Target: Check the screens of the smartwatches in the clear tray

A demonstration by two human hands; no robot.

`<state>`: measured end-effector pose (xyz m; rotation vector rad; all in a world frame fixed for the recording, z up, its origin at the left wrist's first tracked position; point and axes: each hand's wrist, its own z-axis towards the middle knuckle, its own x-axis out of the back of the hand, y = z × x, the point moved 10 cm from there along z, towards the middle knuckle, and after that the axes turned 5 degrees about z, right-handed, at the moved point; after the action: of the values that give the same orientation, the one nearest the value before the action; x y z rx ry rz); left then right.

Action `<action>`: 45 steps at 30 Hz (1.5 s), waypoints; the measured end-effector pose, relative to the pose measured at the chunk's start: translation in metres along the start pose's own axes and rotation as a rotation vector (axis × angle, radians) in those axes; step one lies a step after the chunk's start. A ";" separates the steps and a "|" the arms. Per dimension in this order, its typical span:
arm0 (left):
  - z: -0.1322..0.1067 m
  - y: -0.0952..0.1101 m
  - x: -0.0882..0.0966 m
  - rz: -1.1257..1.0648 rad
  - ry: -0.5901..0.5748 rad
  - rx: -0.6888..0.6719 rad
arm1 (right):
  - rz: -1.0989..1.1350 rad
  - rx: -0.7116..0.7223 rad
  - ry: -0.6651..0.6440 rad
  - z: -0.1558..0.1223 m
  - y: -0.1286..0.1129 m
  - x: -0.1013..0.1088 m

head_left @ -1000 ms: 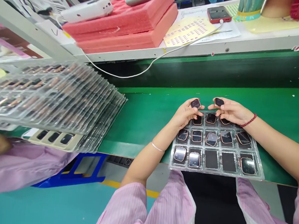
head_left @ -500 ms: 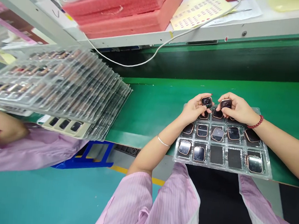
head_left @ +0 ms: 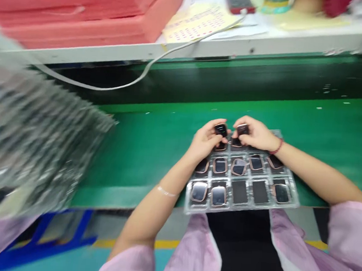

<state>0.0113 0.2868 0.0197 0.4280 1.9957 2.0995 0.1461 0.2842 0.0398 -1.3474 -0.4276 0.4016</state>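
A clear plastic tray (head_left: 290,200) with rows of pockets lies on the green belt (head_left: 148,149) at its near edge. Several pockets hold small square watch cases with rose-gold rims; two in the near row hold none. My left hand (head_left: 206,141) pinches one dark watch case (head_left: 220,129) above the tray's far row. My right hand (head_left: 256,135), with a red bead bracelet at the wrist, pinches another watch case (head_left: 243,129) beside it. The two cases are held close together. The picture is smeared by motion.
A tall blurred stack of clear trays (head_left: 33,140) fills the left side. Behind the belt runs a white shelf (head_left: 270,42) with pink foam slabs (head_left: 84,15), a printed yellow sheet (head_left: 196,22), a phone (head_left: 240,2) and a white cable (head_left: 135,79).
The view has swung, so the tray and hands sit further left and lower in the picture. Both hands kept their watch cases and brought them nearer each other over the far row.
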 end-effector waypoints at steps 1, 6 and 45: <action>0.001 -0.001 0.003 0.006 0.017 0.005 | 0.021 0.008 -0.007 0.001 0.002 0.000; 0.001 -0.002 0.000 0.015 -0.030 0.022 | 0.008 -0.016 0.034 0.005 0.012 0.006; 0.000 -0.002 -0.008 -0.019 -0.089 -0.036 | -0.028 -0.132 0.047 0.000 0.011 0.012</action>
<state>0.0192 0.2841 0.0175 0.4856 1.9021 2.0647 0.1561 0.2921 0.0296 -1.4741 -0.4391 0.3223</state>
